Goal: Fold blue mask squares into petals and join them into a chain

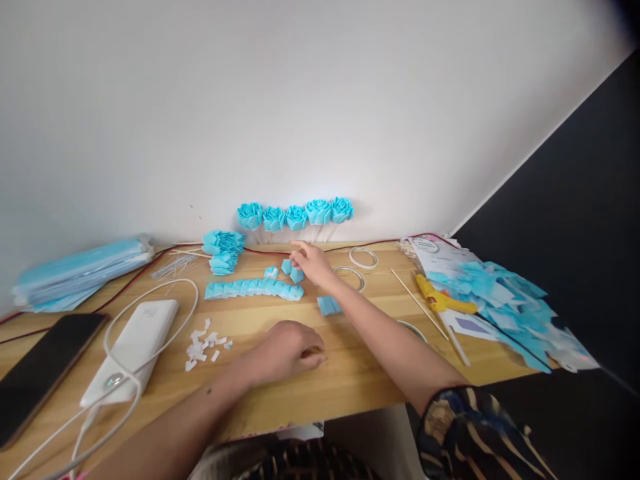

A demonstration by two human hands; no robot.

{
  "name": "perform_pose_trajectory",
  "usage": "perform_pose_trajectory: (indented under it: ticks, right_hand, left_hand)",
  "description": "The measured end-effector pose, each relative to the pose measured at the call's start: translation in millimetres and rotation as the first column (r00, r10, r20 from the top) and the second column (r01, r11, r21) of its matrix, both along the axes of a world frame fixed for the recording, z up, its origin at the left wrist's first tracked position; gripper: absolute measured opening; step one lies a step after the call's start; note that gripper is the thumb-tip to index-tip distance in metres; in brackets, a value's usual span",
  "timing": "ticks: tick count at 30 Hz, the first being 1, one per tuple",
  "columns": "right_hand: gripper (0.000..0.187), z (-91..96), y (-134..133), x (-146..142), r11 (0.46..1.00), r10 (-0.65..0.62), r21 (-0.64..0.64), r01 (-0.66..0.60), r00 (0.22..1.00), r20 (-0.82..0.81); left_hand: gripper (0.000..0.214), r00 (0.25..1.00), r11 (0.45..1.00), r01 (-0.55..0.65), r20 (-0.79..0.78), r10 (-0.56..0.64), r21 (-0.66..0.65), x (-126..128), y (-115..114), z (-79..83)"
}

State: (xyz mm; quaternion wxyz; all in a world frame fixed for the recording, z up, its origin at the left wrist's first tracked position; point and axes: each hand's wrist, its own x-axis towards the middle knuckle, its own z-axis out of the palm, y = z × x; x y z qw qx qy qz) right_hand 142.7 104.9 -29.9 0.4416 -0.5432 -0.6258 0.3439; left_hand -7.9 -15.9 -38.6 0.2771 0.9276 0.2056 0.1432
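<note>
My right hand [313,264] reaches forward over the wooden table [350,380], fingers pinched around small folded blue paper pieces [293,270]. Just left of it lies a long row of folded blue petals [254,289]. My left hand [290,350] rests on the table nearer me, fingers curled in loosely; nothing shows in it. A small blue stack [329,305] sits under my right forearm. Several finished blue paper flowers [295,215] lean against the white wall behind.
A white power bank [133,347] with cable and a dark phone [43,370] lie left. White paper scraps [204,343], blue face masks [80,270], tape rings [363,257], a yellow glue gun [440,299], wooden sticks and a heap of blue paper scraps [505,307] lie around.
</note>
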Motion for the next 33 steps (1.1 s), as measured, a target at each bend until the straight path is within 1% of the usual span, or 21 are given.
perform_pose_trajectory:
  ticks: [2,4,5,6,7,9,11,12,13,14,15,18,20,22,24,25,27,29,31,33]
  right_hand:
    - [0.032,8.6,-2,14,1.0,-0.014,0.027,0.013,0.999,0.046]
    - [0.034,20.2,-19,37,0.999,-0.025,0.046,0.021,0.996,0.084]
    - [0.034,26.1,-34,51,0.998,-0.023,0.055,0.016,0.993,0.118]
    - [0.034,31.4,-52,64,0.997,-0.018,0.08,-0.001,0.972,0.235]
    - [0.033,35.7,-72,78,0.996,-0.033,0.092,0.0,0.933,0.358]
    - [0.033,39.4,-114,101,0.998,-0.009,0.062,-0.031,0.832,0.555]
    - [0.035,35.5,-153,118,0.998,-0.004,0.047,-0.043,0.695,0.719]
    - [0.037,30.8,-168,124,0.998,-0.033,0.06,-0.021,0.633,0.773]
    - [0.04,25.1,-181,129,0.999,-0.023,0.039,-0.014,0.59,0.807]
    - [0.042,18.7,-191,132,1.0,-0.002,0.01,-0.012,0.571,0.821]
    - [0.04,12.3,-199,134,1.0,-0.01,0.012,0.001,0.568,0.823]
    - [0.036,-2.9,-214,137,0.999,-0.049,0.052,0.011,0.579,0.814]
    - [0.036,-9.0,-222,141,0.995,-0.097,0.091,0.039,0.568,0.817]
    - [0.036,-13.1,-225,147,0.985,-0.169,0.132,0.108,0.524,0.835]
    - [0.034,-15.3,-218,154,0.964,-0.25,0.176,0.2,0.449,0.858]
    - [0.031,-15.4,-210,159,0.95,-0.285,0.198,0.241,0.409,0.867]
    - [0.027,-13.1,-185,167,0.939,-0.296,0.198,0.282,0.364,0.883]
    - [0.024,-6.8,-156,173,0.936,-0.292,0.197,0.292,0.334,0.896]
    - [0.023,2.3,-130,174,0.919,-0.354,0.266,0.292,0.312,0.881]
    - [0.025,10.6,-112,167,0.905,-0.412,0.333,0.264,0.355,0.839]
  left_hand:
    - [0.021,1.0,1.0,0.002,-0.018,-0.001,0.025,0,0,0.0]
    - [0.021,0.999,0.999,-0.003,-0.033,0.004,0.045,-1,-1,0.4]
    - [0.021,0.999,0.999,-0.009,-0.037,0.011,0.049,-1,-1,0.6]
    - [0.022,0.999,0.999,-0.017,-0.041,0.019,0.05,-1,-1,0.8]
    - [0.023,0.999,0.999,-0.022,-0.044,0.024,0.047,-1,-1,0.8]
    - [0.024,0.999,0.999,-0.026,-0.046,0.027,0.031,0,-1,0.4]
    - [0.024,0.999,1.0,-0.026,-0.047,0.026,0.014,0,-1,-0.3]
    - [0.024,0.998,1.0,-0.026,-0.049,0.026,0.008,1,0,-0.6]
    - [0.024,0.998,1.0,-0.027,-0.055,0.027,0.006,1,0,-0.8]
    - [0.024,0.998,1.0,-0.027,-0.061,0.027,0.007,2,0,-0.8]
    - [0.025,0.997,1.0,-0.024,-0.069,0.025,0.008,2,0,-0.7]
    - [0.025,0.996,1.0,-0.029,-0.081,0.03,0.013,4,-1,0.0]
    - [0.024,0.995,0.999,-0.046,-0.089,0.047,0.013,5,-1,-0.3]
    - [0.023,0.993,0.998,-0.062,-0.1,0.062,0.01,6,-1,-1.4]
    - [0.022,0.992,0.998,-0.064,-0.108,0.063,0.001,7,0,-3.1]
    - [0.022,0.992,0.998,-0.067,-0.11,0.066,-0.001,8,0,-3.9]
    - [0.022,0.991,0.997,-0.072,-0.117,0.072,0.002,9,1,-4.4]
    - [0.023,0.988,0.998,-0.057,-0.141,0.061,0.029,10,0,-2.2]
    - [0.022,0.981,0.997,-0.01,-0.195,0.026,0.081,8,-4,4.1]
    - [0.019,0.964,0.991,0.044,-0.267,-0.008,0.129,6,-12,14.4]
